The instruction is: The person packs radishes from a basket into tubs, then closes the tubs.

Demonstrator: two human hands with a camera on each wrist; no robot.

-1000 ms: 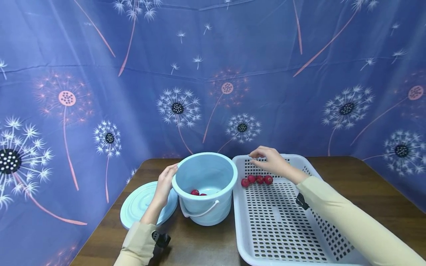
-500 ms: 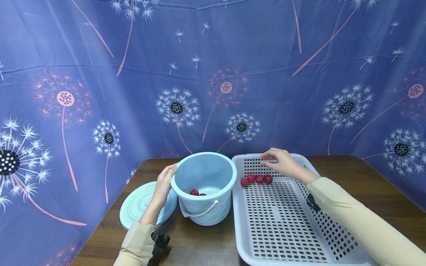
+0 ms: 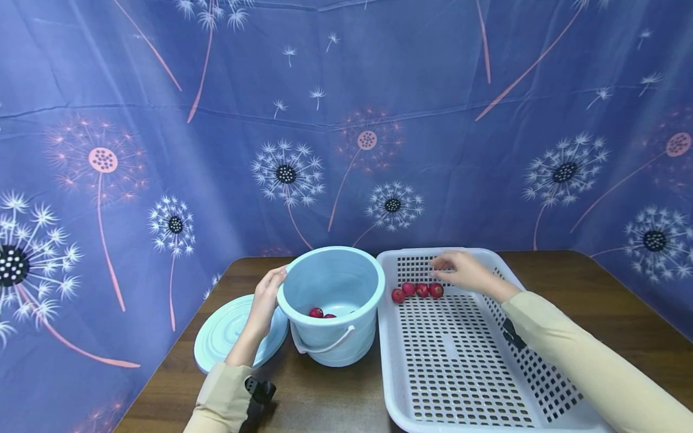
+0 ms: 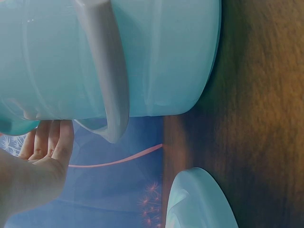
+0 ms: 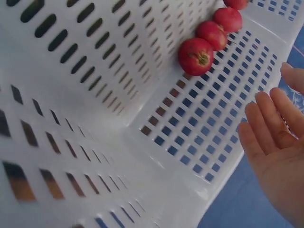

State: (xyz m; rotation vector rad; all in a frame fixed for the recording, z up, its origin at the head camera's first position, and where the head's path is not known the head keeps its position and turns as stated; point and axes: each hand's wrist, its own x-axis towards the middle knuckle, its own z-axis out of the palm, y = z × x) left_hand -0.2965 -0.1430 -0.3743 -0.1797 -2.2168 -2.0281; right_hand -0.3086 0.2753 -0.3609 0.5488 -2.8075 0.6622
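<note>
My left hand (image 3: 265,300) rests with its fingers against the light-blue bucket (image 3: 335,346) near the rim. In the left wrist view those fingers lie nearly straight against the bucket's outer wall. Two red radishes (image 3: 316,313) show inside the bucket. My right hand (image 3: 462,273) holds nothing and hovers over the back of the white perforated basket (image 3: 385,361), its fingers slightly bent. Several more radishes (image 5: 195,57) lie in a row in that basket, just left of and below the right hand in the head view.
Left of the bucket, a round light-blue lid (image 3: 227,328) lies on the brown wooden table (image 3: 325,400). The bucket's handle (image 3: 330,347) hangs down at its front. A blue dandelion-print cloth (image 3: 346,120) hangs behind the table.
My right hand has moved right and slightly lower over the basket's back. The left hand stays at the bucket, and the radishes keep their places.
</note>
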